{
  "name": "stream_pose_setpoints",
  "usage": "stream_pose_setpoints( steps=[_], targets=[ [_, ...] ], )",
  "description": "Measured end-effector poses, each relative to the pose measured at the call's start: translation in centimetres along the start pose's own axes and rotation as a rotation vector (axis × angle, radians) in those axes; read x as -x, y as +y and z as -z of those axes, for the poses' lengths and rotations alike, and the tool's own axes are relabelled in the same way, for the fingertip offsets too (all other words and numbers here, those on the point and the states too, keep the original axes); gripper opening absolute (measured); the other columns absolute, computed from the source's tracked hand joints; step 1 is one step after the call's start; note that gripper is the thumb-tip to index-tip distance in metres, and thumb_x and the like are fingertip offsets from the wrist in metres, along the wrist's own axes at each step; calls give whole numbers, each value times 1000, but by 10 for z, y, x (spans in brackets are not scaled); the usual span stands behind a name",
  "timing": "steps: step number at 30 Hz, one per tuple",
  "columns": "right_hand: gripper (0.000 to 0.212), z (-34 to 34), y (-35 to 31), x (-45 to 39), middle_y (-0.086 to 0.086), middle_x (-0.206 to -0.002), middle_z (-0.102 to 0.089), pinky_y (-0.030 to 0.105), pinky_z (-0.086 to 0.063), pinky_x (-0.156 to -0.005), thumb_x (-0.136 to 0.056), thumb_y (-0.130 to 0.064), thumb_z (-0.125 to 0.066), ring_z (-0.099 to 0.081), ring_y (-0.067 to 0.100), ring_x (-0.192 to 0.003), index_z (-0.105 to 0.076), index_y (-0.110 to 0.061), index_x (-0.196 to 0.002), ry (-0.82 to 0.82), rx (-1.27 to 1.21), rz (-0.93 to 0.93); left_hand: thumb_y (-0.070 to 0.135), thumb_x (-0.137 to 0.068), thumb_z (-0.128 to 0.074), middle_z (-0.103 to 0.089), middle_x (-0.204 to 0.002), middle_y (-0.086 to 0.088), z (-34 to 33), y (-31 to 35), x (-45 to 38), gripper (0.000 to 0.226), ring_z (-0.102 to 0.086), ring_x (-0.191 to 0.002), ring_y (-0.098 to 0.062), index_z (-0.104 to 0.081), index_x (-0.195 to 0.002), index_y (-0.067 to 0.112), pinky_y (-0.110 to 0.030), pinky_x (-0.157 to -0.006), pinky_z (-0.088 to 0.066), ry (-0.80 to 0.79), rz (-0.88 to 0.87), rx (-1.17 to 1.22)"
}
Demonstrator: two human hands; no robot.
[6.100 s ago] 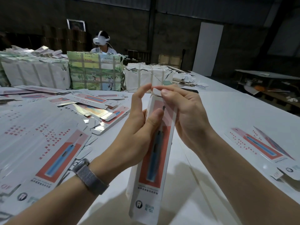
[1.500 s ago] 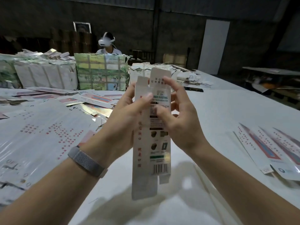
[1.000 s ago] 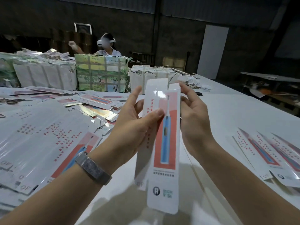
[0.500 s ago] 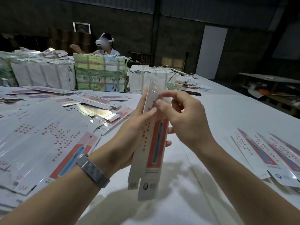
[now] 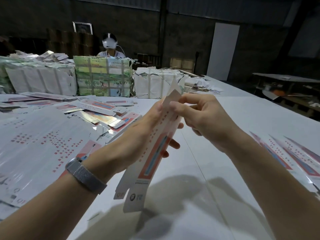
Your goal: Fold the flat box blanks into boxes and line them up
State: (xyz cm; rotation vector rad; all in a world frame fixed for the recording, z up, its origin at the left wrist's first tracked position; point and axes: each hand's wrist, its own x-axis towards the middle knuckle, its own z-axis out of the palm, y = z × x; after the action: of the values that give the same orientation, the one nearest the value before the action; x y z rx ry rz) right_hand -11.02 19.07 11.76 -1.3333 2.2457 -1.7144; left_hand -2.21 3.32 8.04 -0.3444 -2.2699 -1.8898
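Your left hand (image 5: 147, 135) grips the long white card box blank with the red-and-blue print (image 5: 152, 153) in the air above the white table (image 5: 225, 118), while your right hand (image 5: 199, 116) pinches its top flap. It looks only half opened. A few finished-looking boxes (image 5: 294, 153) lie lined up at your right; a big pile of flat blanks (image 5: 43, 139) waits at your left.

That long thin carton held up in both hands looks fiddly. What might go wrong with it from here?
Two likely risks. The right hand pinches the top flap while the left hand holds the carton in mid-air, unsupported, so the thin card may crease or the flap tear. The bottom flaps hang open, so the box could end up skewed or spring flat again.
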Motion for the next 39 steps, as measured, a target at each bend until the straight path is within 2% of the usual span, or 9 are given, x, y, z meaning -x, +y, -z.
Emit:
stream_pose_setpoints(
  steps=[4, 9, 14, 18, 22, 25, 29, 34, 39],
  targets=[
    [35, -13, -2, -1, 3, -62, -60, 18, -42, -47, -94, -26, -65, -52, 7, -51, -65, 6, -81, 122, 13, -6, 69, -97, -26, -75, -104, -3, -1, 1, 2, 65, -75, -77, -20, -61, -126, 23, -31, -68, -62, 22, 49, 27],
    [44, -21, -11, -6, 9, -53, -39, 28, -30, -45, -83, -28, -64, -36, 11, -47, -54, 13, -70, 276, -28, 20, 70, -96, -35, -73, -90, -4, -10, -1, -1, 58, -69, -71, -22, -59, -120, 23, -34, -68, -59, 94, 52, 72],
    [34, -29, -16, -3, 21, -60, -55, 47, -49, -39, -85, -20, -65, -62, 26, -50, -61, 11, -73, 351, -61, 103, 56, -70, -77, -68, -80, 6, -8, -4, -6, 74, -68, -69, -15, -35, -131, 54, -26, -64, -56, 137, -59, -76],
    [33, -30, -23, 0, 9, -54, -55, 31, -38, -38, -83, -23, -63, -49, 7, -43, -64, 8, -71, 363, -11, 143, 35, -61, -84, -65, -91, -2, 0, 2, -3, 92, -70, -82, -12, -26, -126, 64, -27, -69, -61, 160, -134, -280],
    [30, -29, -26, 3, -4, -47, -51, 35, -43, -42, -82, -22, -65, -50, 13, -46, -61, -6, -57, 413, 25, 191, 22, -75, -69, -67, -84, 2, -9, 4, 1, 96, -70, -73, -20, -9, -140, 58, -46, -66, -61, 225, -312, -494],
    [34, -29, -25, 2, -1, -48, -47, 30, -39, -44, -84, -26, -68, -45, 9, -47, -57, -10, -56, 449, 85, 219, 23, -86, -59, -67, -88, 4, -20, -4, 0, 87, -67, -68, -16, -2, -144, 53, -47, -60, -56, 313, -427, -562],
    [16, -29, -20, 1, 15, -65, -62, 42, -51, -48, -90, -37, -66, -62, 32, -58, -61, -22, -89, 482, -28, 251, 18, -91, -58, -63, -127, -6, -13, -3, -3, 86, -72, -100, -27, -3, -145, 55, -42, -83, -61, 203, -367, -131],
    [24, -32, 1, -5, 4, -87, -60, 19, -52, -59, -92, -45, -54, -60, 10, -77, -52, -34, -114, 449, 16, 112, 29, -92, -59, -71, -115, 5, -8, -8, -6, 68, -73, -98, -22, -23, -139, 61, -35, -78, -59, 239, -266, 143],
    [22, -51, 11, 0, -16, -106, -69, 40, -59, -87, -100, -39, -47, -69, 13, -102, -54, -45, -120, 305, -233, 58, 38, -94, -53, -70, -113, 11, -15, -14, -9, 55, -72, -103, -14, -31, -144, 45, -26, -78, -58, 264, -238, 189]
  ],
)
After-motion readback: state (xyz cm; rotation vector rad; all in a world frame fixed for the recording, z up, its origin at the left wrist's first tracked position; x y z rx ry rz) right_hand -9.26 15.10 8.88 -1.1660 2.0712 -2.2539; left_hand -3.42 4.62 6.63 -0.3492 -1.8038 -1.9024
